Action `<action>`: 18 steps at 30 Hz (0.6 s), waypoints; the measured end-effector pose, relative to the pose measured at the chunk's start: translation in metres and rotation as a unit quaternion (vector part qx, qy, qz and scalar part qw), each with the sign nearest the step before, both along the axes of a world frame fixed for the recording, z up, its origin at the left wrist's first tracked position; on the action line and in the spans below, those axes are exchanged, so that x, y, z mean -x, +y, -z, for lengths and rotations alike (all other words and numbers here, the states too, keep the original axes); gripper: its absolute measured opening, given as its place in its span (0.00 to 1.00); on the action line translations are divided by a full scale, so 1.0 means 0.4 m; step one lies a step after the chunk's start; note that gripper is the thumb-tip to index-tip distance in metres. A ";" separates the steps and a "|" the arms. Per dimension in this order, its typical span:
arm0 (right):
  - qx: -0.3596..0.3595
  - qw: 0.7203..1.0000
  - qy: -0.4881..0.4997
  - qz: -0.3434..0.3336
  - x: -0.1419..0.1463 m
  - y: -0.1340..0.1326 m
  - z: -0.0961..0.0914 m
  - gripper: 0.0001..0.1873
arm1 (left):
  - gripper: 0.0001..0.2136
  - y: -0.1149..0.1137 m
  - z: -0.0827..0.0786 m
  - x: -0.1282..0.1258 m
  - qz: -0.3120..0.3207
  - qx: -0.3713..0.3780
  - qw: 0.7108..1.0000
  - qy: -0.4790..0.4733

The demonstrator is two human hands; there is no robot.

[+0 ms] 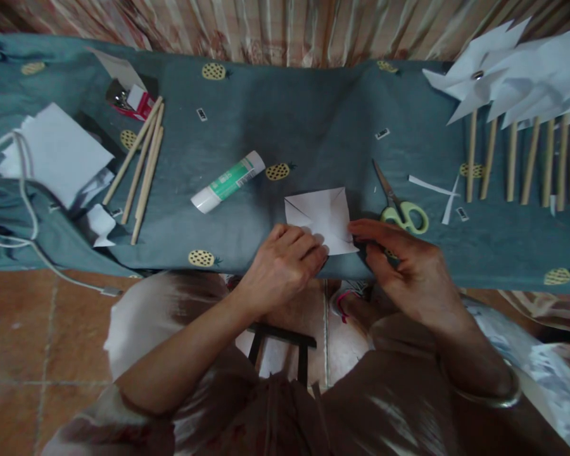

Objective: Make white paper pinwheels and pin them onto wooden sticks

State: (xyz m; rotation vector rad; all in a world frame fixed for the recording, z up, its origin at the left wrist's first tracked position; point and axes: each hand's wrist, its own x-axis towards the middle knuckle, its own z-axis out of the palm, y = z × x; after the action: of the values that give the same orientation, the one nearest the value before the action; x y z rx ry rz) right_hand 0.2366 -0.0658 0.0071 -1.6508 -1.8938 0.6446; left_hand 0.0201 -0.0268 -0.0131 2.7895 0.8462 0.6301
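A white paper square (323, 215) with creased diagonals lies on the teal cloth near the table's front edge. My left hand (285, 263) rests on its lower left corner with fingers curled and pressed onto the paper. My right hand (403, 266) pinches the square's lower right corner between thumb and fingers. Just right of the paper lie scissors (399, 206) with pale green handles. A glue stick (228, 182) with a green label lies on its side to the left of the paper.
Wooden sticks (142, 166) and white paper sheets (59, 152) lie at the left by a small red-and-white box (135, 101). Finished white paper pinwheels (513, 76) on sticks fill the right end. Paper strips (437, 190) lie beside the scissors. A white cable (26, 215) hangs at left.
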 end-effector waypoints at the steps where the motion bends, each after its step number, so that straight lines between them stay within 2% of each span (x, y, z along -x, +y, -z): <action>1: 0.008 1.000 0.010 -0.003 -0.005 0.000 0.000 0.19 | 0.07 0.000 0.000 0.000 0.000 -0.003 1.000 -0.001; 11: 0.027 0.991 0.134 -0.010 0.007 -0.003 -0.003 0.06 | 0.06 -0.008 -0.014 0.010 0.023 0.017 0.999 -0.034; 18: -0.017 0.998 0.053 -0.011 0.034 0.016 0.013 0.06 | 0.07 -0.018 -0.005 0.011 0.009 0.035 0.998 -0.042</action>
State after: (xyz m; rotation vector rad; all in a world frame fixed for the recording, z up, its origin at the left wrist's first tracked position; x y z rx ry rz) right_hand 0.2229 -0.0592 0.0019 -1.5458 -1.8400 0.6905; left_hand 0.0157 -0.0340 -0.0112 2.6852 0.8092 0.6974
